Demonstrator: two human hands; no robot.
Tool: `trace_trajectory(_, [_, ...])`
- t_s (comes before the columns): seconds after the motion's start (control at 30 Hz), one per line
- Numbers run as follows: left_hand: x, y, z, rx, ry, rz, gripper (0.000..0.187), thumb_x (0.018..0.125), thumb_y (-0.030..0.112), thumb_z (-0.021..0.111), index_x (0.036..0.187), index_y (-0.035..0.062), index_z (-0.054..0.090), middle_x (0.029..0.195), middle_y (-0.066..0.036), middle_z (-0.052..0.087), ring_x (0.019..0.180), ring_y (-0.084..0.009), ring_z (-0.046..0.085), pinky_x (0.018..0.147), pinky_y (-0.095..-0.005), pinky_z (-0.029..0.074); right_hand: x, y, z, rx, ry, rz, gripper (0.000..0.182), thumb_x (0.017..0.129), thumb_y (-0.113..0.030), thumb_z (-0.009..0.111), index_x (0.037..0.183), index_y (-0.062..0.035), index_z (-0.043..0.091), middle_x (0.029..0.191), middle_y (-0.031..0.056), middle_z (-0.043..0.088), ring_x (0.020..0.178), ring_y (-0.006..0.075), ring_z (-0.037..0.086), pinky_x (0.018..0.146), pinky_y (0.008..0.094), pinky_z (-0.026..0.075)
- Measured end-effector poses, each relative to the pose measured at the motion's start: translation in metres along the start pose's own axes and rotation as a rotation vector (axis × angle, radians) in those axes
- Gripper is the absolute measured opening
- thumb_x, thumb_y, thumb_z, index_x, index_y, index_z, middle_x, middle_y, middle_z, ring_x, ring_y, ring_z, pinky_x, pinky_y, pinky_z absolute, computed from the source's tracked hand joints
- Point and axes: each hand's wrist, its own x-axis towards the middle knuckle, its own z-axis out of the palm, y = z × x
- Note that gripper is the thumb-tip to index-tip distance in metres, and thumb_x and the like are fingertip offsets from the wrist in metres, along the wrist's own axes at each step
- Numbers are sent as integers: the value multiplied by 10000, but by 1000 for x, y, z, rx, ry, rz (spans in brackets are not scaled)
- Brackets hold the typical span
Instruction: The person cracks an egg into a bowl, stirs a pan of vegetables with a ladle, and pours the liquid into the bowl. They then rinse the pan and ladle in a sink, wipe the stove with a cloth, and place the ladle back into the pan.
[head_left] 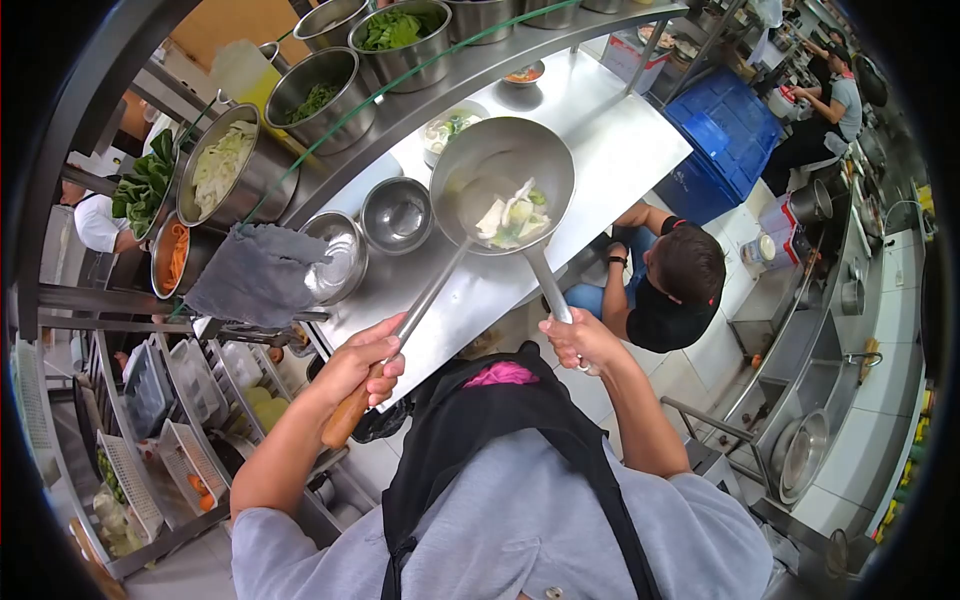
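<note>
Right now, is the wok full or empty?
Neither. The wok holds only a small heap of food, pale and green pieces gathered near its handle side, while most of its inside shows bare metal.

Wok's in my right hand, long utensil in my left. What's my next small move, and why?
Probably ease the wok toward the bowl by its far left rim: the food is bunched at the wok's near side, and that bowl already holds similar-looking pieces.
</note>
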Motion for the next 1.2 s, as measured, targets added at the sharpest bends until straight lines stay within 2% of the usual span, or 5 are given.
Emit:
trace_trajectory(0.23, [16,4,26,-160,-96,-48,615,1030,179,457,1578,165,178,738,-23,447,473,-74,378,406,-248,367,2,4,2,5,-1,-3,327,942,-164,648,725,-129,406,583,-45,367,434,61,333,372,254,286])
trace_trajectory(0.5, [43,15,42,-354,-113,-55,431,1007,149,481,1416,198,356,727,-16,443,437,-49,388,346,-215,342,2,10,6,-8,27,-2,293,939,-147,646,748,-116,426,579,-45,369,432,59,340,366,256,289])
trace_trajectory(0.77, [64,31,32,-365,-155,13,318,1013,137,484,1322,197,437,724,-21,438,446,-52,406,348,-221,376,6,14,2,43,7,-8,239,935,-138,654,824,-111,444,591,-51,359,438,51,334,366,244,279])
trace_trajectory(0.9, [63,35,20,-382,-137,35,388,1017,141,476,1399,176,419,733,-15,440,449,-44,408,352,-217,390,10,11,3,83,8,-6,247,936,-139,655,823,-119,436,589,-57,350,440,48,328,367,237,274])
trace_trajectory(1.2, [49,55,-9,-602,-281,77,309,1032,138,451,1337,142,502,769,-38,458,462,-55,430,380,-230,416,16,8,0,70,14,-23,343,939,-152,654,719,-131,392,573,-46,351,427,58,326,361,246,270])
